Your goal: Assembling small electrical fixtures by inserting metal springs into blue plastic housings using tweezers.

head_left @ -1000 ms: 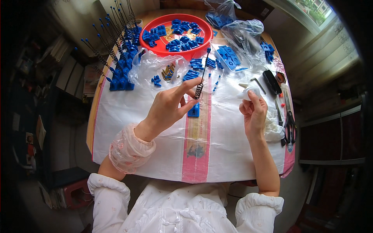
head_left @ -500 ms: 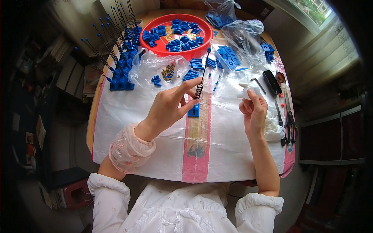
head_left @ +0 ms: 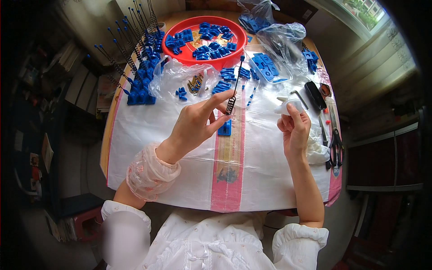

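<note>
Between the thumb and forefinger of my left hand (head_left: 195,119) is a black coil spring (head_left: 230,106). Its long straight wire rises to a blue tip. Just below the spring a small blue plastic piece (head_left: 224,128) lies on the table sheet; I cannot tell whether the two touch. My right hand (head_left: 295,129) is closed round a small white squeeze bottle (head_left: 291,108) with a pale nozzle pointing left. The fingers hide part of the bottle. Some distance separates the bottle from the spring.
A red round tray (head_left: 243,45) of blue parts stands at the back. Finished-looking spring pieces (head_left: 143,83) crowd the far left. Brass-coloured pieces (head_left: 195,84) lie on a plastic bag (head_left: 159,83). A transparent box (head_left: 288,74), hex key (head_left: 300,99), black case (head_left: 314,95) and scissors (head_left: 335,148) are right.
</note>
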`<state>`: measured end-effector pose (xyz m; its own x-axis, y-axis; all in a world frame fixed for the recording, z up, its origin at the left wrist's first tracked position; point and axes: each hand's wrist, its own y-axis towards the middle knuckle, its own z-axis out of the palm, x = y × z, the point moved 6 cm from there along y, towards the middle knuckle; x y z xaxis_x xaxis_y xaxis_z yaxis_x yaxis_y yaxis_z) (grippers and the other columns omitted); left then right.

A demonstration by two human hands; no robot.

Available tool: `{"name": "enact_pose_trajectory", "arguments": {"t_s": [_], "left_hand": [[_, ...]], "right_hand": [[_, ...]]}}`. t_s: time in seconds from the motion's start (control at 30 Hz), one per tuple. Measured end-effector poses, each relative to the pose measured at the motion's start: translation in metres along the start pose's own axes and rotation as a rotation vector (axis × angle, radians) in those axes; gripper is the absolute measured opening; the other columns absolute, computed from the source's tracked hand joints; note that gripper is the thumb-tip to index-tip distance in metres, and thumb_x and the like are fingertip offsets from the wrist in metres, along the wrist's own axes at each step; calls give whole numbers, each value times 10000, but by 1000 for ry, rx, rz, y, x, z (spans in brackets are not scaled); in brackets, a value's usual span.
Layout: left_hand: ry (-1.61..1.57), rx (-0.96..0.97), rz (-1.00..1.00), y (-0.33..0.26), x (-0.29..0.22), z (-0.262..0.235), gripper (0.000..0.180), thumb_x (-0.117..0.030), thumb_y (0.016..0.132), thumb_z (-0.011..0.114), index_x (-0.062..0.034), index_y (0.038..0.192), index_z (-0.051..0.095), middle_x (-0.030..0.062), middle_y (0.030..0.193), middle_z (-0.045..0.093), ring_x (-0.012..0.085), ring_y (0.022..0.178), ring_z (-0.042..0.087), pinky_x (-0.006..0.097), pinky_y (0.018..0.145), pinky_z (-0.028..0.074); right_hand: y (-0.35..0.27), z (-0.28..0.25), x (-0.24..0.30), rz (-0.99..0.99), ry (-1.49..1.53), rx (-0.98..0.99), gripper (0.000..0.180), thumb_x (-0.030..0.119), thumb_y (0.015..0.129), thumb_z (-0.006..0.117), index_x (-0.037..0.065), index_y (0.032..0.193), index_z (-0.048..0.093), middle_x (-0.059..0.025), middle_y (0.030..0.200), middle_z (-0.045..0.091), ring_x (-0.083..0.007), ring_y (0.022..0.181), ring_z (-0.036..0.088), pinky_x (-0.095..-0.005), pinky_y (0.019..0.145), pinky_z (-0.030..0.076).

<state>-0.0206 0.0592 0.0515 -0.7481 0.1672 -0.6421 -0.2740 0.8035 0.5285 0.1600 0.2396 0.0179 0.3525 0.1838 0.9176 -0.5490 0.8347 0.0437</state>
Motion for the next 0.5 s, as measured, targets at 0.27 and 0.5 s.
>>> {"name": "enact_pose_trajectory", "arguments": {"t_s": [0.27,0.5], "left_hand": [[6,-2,2,0,0,0,638,-59,817,792,-167,1366,486,33,879,733,88,536,605,208,465,482],[7,-2,10,0,0,0,642,-61,813,797,-166,1364,486,30,880,734,88,536,603,208,465,482]], "right_hand": [[-1,4,1,-2,-16,5,151,192,928,671,44,916,641,62,650,488,-17,515,349,-218,483,313],[1,1,0,-14,-18,5,143,188,929,669,50,905,639,62,654,493,-15,512,347,-218,484,313]]}}
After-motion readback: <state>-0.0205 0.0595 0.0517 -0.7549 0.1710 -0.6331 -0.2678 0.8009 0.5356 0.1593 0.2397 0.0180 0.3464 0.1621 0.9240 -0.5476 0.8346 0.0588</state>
